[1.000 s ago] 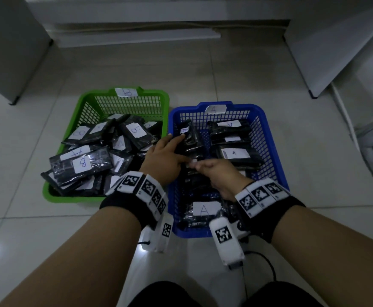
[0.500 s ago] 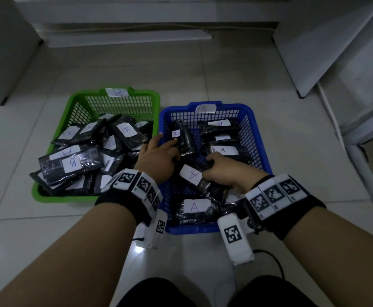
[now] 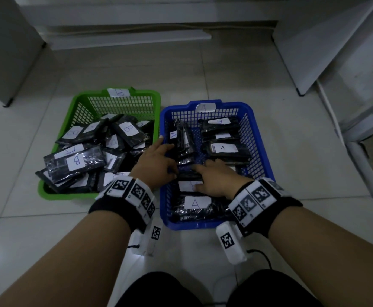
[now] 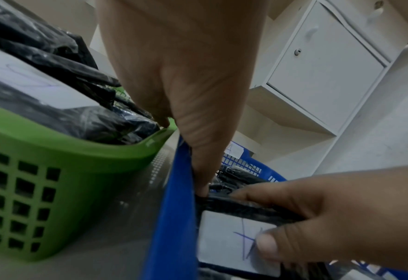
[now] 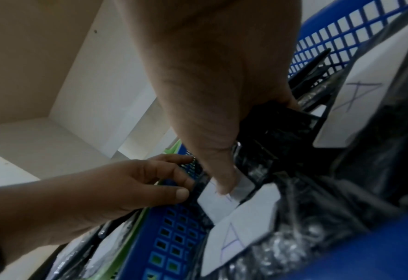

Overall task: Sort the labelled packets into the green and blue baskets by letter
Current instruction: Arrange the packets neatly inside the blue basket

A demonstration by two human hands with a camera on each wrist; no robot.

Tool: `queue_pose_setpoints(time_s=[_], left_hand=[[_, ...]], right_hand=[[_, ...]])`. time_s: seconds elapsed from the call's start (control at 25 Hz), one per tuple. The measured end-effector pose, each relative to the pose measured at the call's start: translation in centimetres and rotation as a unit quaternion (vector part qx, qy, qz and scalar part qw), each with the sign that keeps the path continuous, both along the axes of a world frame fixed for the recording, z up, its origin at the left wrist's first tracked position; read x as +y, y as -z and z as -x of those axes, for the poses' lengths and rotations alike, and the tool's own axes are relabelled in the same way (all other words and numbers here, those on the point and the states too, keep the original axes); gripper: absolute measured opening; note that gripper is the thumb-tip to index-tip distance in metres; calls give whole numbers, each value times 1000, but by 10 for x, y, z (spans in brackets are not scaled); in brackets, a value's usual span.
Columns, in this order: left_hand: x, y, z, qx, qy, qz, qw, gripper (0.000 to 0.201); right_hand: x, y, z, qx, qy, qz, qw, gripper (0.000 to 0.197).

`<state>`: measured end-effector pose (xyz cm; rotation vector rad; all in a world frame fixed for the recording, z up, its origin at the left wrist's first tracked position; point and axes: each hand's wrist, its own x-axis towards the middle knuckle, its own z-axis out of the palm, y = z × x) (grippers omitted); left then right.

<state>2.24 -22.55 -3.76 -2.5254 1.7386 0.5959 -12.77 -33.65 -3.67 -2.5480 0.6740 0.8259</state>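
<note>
- The green basket (image 3: 48, 191) and the blue basket (image 3: 267, 162) stand side by side on the tiled floor (image 3: 314, 196), their inner rims almost touching, with only a thin strip of tile between them.
- The green basket, tagged B on its far rim, is heaped with black packets; one B packet (image 3: 75, 161) overhangs its left rim.
- The blue basket, tagged A, holds fewer packets, with bare mesh showing in its middle toward the far wall.
- The left hand (image 3: 156, 165) crosses the blue basket's left rim, fingers curled, fingertips against the end of a black packet (image 4: 236, 244) inside; whether it truly grips cannot be told.
- The right hand (image 3: 216, 180) holds that same packet inside the blue basket, thumb pressed on its white label and fingers curled over its far edge.
- Another A packet (image 3: 197, 202) lies just nearer the person, against the near wall.
- Open tile spreads beyond both baskets; white cabinets (image 3: 327, 41) stand well apart to the right and behind.
</note>
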Motion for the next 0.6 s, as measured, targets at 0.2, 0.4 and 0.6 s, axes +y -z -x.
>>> queue_pose_setpoints(time_s=[0.2, 0.4, 0.6], left_hand=[[-1, 1, 3, 10, -21, 5, 1000, 19], [-1, 5, 1, 21, -34, 46, 998, 31], [-2, 5, 0, 19, -54, 50, 997, 66]], right_hand=[[-6, -1, 5, -94, 24, -22, 995, 61], [-10, 2, 3, -43, 12, -64, 997, 62], [-19, 2, -6, 0, 22, -83, 996, 54]])
